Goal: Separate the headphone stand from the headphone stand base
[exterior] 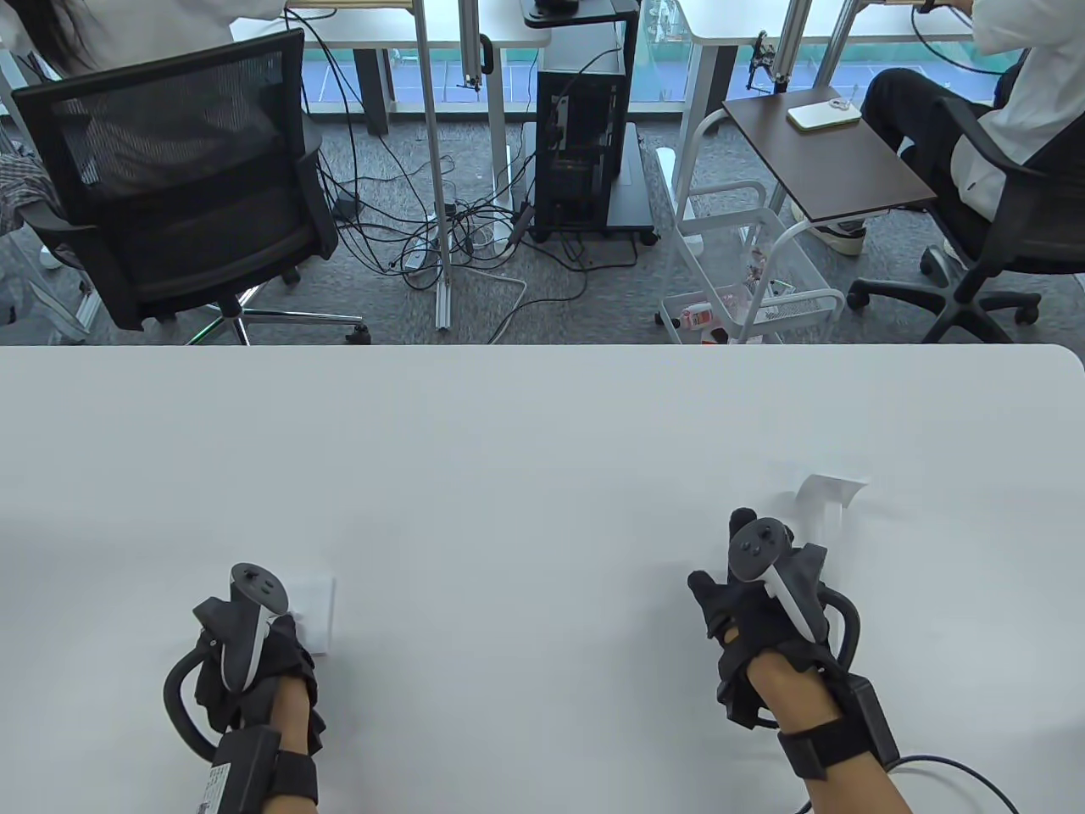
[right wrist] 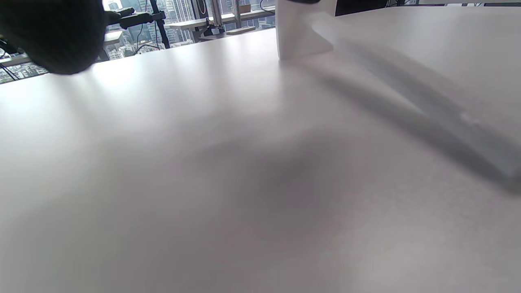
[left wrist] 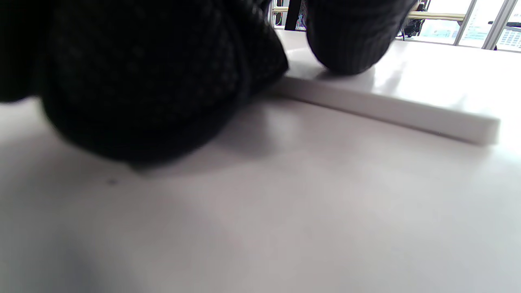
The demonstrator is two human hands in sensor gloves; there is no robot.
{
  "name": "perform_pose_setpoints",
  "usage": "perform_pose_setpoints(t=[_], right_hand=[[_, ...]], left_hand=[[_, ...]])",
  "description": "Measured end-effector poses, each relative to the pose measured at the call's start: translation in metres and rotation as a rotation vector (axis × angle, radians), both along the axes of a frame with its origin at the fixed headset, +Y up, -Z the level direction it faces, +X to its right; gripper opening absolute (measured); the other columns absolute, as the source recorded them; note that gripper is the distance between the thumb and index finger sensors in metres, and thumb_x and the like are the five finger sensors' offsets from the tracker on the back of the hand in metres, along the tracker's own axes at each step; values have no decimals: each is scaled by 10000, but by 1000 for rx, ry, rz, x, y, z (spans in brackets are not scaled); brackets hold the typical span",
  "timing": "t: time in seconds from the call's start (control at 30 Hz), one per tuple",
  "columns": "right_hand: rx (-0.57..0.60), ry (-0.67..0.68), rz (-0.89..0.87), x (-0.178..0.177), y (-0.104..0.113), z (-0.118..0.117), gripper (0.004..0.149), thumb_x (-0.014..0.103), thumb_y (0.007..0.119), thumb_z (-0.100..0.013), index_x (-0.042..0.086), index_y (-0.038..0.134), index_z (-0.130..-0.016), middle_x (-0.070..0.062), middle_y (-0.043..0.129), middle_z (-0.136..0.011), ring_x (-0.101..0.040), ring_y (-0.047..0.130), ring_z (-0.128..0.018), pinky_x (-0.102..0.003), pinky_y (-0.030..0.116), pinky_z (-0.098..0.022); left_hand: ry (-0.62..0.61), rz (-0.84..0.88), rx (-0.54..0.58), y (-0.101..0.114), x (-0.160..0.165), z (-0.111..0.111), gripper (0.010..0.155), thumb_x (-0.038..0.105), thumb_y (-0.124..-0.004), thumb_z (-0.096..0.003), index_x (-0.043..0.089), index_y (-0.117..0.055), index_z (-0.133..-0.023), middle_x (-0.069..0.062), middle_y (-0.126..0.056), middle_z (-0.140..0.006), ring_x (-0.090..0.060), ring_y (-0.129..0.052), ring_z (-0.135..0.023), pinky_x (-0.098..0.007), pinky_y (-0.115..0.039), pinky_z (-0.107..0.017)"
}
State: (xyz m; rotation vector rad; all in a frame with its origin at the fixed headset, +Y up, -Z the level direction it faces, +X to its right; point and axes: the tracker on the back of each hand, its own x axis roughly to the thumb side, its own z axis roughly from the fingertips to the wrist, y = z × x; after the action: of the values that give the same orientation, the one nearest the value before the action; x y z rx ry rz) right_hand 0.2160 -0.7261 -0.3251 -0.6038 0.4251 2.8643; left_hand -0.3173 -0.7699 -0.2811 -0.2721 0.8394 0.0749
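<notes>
The white plastic headphone stand (exterior: 824,509), a long upright piece with a hooked top, lies flat on the white table (exterior: 525,475), its long axis running away from the person. It sits just beyond the right hand (exterior: 763,593), whose fingers reach to its near end; whether they grip it cannot be told. The flat white square stand base (exterior: 312,612) lies well apart to the left, so the two parts appear already separated. The left hand (exterior: 246,644) rests on the base, a fingertip (left wrist: 346,44) pressing its top.
</notes>
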Motion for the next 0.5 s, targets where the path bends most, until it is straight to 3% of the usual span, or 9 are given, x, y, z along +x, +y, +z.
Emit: perform_pose_setpoints(t=[0.13, 0.23, 0.37, 0.5], right_hand=[[-20, 15, 33, -2, -7, -2, 871, 681, 753, -352, 542, 99, -909, 83, -6, -1103, -238, 18, -1083, -618, 126, -758], [-27, 22, 40, -4, -8, -1, 878, 691, 748, -348, 544, 84, -904, 98, -24, -1099, -215, -28, -1076, -615, 95, -755], [-45, 40, 55, -7, -8, 0, 885, 701, 743, -345, 543, 72, -901, 96, -25, -1101, -194, -71, -1065, -614, 72, -750], [-48, 56, 64, -9, -8, 2, 887, 704, 737, -344, 541, 65, -900, 94, -33, -1099, -192, -81, -1062, -619, 63, -746]], left_hand=[[1, 8, 2, 1, -2, 3, 748, 609, -738, -364, 89, -685, -900, 23, -974, -452, -174, -1073, -146, -387, -938, -197], [11, 20, -14, 10, -5, 7, 765, 605, -735, -377, 86, -643, -930, -35, -970, -566, -219, -1096, -242, -414, -930, -261], [-18, 46, 83, 31, -1, 15, 776, 614, -725, -382, 89, -631, -945, -79, -960, -639, -256, -1102, -325, -441, -918, -313], [-139, 19, 196, 58, 26, 18, 771, 633, -720, -381, 102, -668, -937, -88, -969, -673, -272, -1118, -384, -452, -921, -345]])
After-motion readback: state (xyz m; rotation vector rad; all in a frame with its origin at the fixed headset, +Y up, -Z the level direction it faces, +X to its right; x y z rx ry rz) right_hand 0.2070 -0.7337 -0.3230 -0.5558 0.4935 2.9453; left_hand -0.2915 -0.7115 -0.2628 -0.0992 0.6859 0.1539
